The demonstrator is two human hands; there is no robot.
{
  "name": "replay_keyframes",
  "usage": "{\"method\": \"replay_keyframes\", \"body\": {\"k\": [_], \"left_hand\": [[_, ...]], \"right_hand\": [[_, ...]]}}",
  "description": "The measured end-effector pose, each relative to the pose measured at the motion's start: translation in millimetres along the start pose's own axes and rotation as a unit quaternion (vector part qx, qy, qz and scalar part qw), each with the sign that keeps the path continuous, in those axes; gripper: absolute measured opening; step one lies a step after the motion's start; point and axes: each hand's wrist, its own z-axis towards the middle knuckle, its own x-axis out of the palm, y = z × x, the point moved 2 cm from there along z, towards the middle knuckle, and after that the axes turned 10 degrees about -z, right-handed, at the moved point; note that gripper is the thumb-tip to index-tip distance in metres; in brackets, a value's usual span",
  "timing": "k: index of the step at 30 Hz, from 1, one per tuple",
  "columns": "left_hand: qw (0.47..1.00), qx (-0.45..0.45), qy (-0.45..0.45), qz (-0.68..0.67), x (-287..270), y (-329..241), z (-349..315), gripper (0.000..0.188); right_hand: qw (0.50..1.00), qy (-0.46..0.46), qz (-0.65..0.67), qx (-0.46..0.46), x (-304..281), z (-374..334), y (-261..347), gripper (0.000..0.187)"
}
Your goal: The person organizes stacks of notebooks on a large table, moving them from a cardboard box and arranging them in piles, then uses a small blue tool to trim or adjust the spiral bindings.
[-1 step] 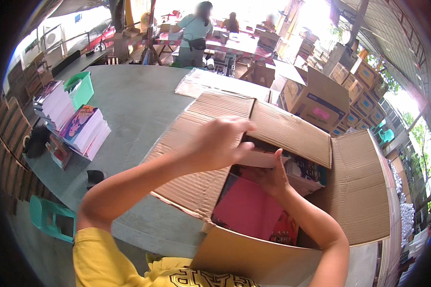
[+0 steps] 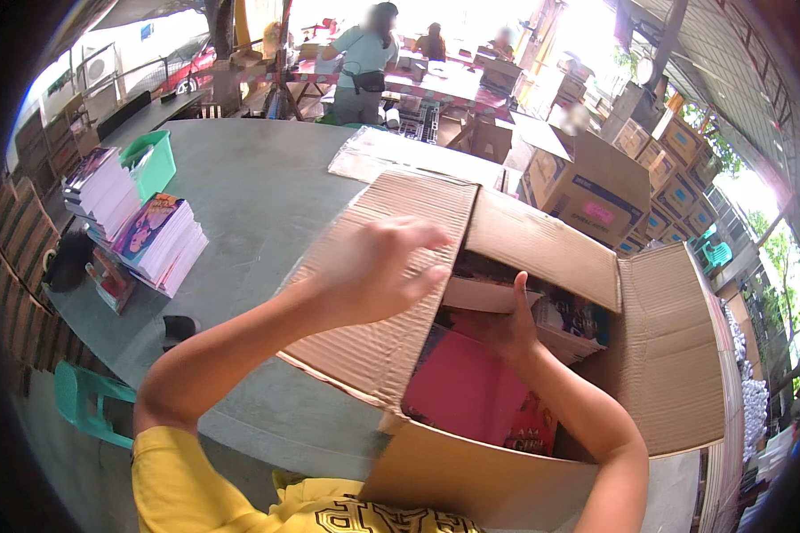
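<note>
A cardboard box (image 2: 671, 355) stands in front of me with its flaps spread. Inside lie books, among them a flat pink sheet or cover (image 2: 467, 382), a dark red book (image 2: 532, 428) and a book stack (image 2: 578, 322) on the right. My right hand (image 2: 512, 327) reaches into the box, thumb raised at the end of a stack of books (image 2: 480, 294) with pale edges; its fingers are shaded beneath, apparently gripping it. Above the left flap (image 2: 364, 342) hovers my left hand (image 2: 382, 266), slightly blurred, thumb and fingers apart, holding nothing.
On the grey table (image 2: 258, 178), book piles (image 2: 162, 240) stand at the left beside a green bin (image 2: 151, 164). A green stool (image 2: 89, 400) is below. Another open carton (image 2: 587, 191) and stacked boxes (image 2: 671, 169) sit at far right. A person (image 2: 362, 67) stands beyond the table.
My left hand has drawn back a little to the left, away from the box opening, its thumb and fingers apart. My right hand stays at the stack of books.
</note>
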Motion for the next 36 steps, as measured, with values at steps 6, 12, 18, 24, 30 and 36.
{"method": "replay_keyframes", "body": {"k": [6, 12, 18, 24, 30, 36], "left_hand": [[0.993, -0.09, -0.005, -0.075, -42, 22, -66, 0.023], [0.978, -0.167, 0.023, -0.126, -82, 59, -107, 0.02], [0.834, -0.246, -0.041, -0.492, -83, 120, -88, 0.04], [0.543, -0.209, 0.14, -0.801, -131, 112, -105, 0.081], [0.606, -0.365, -0.175, -0.685, -231, 151, -249, 0.055], [0.587, -0.275, -0.407, -0.644, -297, 183, -317, 0.024]], "right_hand": [[0.95, -0.308, -0.012, -0.048, 11, 14, 25, 0.049], [0.967, -0.18, -0.116, -0.141, 16, -76, 74, 0.042], [0.964, -0.043, -0.053, -0.256, 135, -165, 87, 0.039], [0.918, 0.101, -0.264, -0.277, 170, -92, 31, 0.029], [0.949, 0.043, -0.252, 0.186, 302, 57, -101, 0.024], [0.82, 0.211, -0.505, 0.164, 446, 246, -140, 0.024]]}}
